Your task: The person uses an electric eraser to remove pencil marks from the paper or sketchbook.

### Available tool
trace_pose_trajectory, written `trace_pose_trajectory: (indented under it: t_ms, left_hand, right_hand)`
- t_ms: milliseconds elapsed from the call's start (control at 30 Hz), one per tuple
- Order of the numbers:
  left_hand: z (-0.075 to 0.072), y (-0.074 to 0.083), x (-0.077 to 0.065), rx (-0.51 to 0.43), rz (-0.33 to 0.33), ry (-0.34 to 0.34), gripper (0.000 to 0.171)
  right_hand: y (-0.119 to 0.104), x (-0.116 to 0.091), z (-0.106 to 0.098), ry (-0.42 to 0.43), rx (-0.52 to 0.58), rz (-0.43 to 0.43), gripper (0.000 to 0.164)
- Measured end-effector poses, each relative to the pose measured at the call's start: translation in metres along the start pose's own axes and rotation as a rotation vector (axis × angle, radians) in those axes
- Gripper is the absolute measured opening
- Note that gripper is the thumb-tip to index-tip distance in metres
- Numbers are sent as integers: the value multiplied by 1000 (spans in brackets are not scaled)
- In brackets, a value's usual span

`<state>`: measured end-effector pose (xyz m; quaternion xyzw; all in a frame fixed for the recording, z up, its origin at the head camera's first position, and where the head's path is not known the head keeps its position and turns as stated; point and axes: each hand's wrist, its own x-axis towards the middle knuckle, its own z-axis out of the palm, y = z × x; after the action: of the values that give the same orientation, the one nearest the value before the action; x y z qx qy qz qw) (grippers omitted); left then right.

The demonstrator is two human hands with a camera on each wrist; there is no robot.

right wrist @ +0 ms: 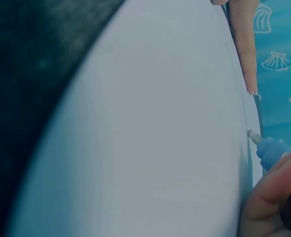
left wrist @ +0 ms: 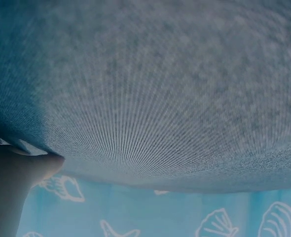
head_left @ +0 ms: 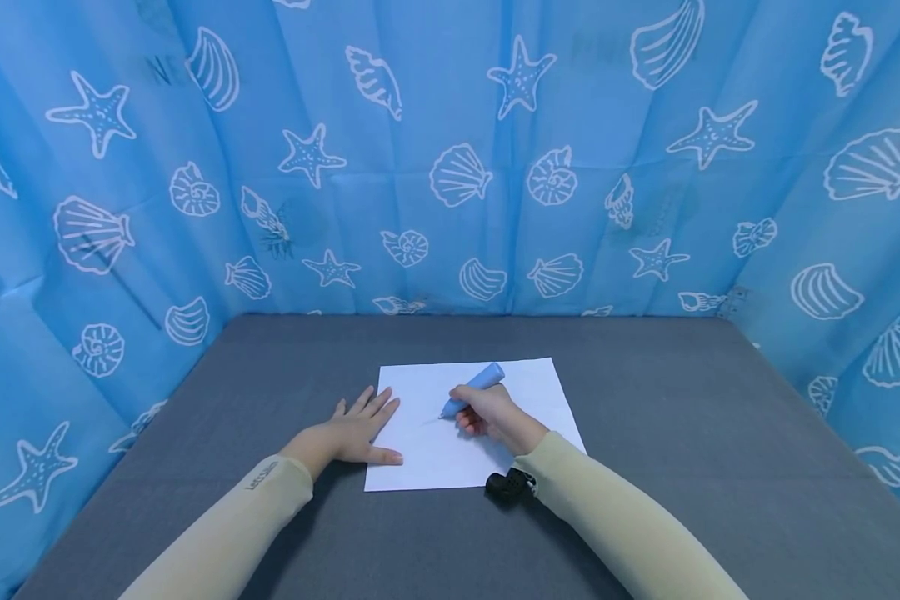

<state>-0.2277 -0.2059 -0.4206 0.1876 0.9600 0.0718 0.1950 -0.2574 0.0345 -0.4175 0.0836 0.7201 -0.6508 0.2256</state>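
A white sheet of paper [head_left: 435, 467] lies on the grey table. My left hand [head_left: 356, 432] rests flat on its left edge with fingers spread; in the left wrist view only part of the hand [left wrist: 12, 177] shows. In my right hand [head_left: 491, 410] is a thick blue pen [head_left: 486, 377], pinched near its tip and slanting up to the right. The right wrist view shows the pen's narrow pale tip [right wrist: 254, 137] at the paper's surface. A faint short line [head_left: 429, 422] shows on the sheet beside the tip.
The grey cloth-covered table [head_left: 667, 417] spreads around the sheet. Behind it and at both sides hangs a blue curtain [head_left: 420, 83] with white shells and starfish. A black wrist camera [head_left: 507, 487] sits below my right cuff, near the paper's lower edge.
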Motion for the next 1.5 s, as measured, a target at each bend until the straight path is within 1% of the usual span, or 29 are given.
trace_pose_trajectory:
  t_ms: [267, 433, 633, 733, 900, 1067, 1200, 1333, 1500]
  left_hand:
    - [2, -1, 1, -4, -3, 2, 104]
    - [3, -1, 1, -7, 2, 6, 104]
    - [2, -1, -1, -16, 11, 6, 103]
    - [2, -2, -1, -12, 6, 7, 104]
    - [1, -1, -1, -14, 4, 6, 104]
    - [0, -1, -1, -15, 3, 0, 104]
    - [1, -1, 0, -10, -2, -3, 104]
    - [2, -2, 0, 1, -14, -6, 105]
    - [1, -1, 0, -16, -4, -6, 106]
  right_hand:
    - [-1, -2, 3, 23, -22, 18, 26]
    - [-1, -3, 3, 14, -18, -1, 27]
    - [0, -4, 0, -12, 53, -19, 31]
    - [-1, -4, -1, -23, 80, -24, 30]
    - [-2, -3, 0, -35, 44, -11, 24]
    - [-2, 0, 1, -15, 31, 11, 24]
    - [-2, 0, 1, -20, 23, 16, 26]
    - [-1, -1, 2, -18, 27, 14, 26]
    - [0, 1, 3, -3, 54, 6, 25]
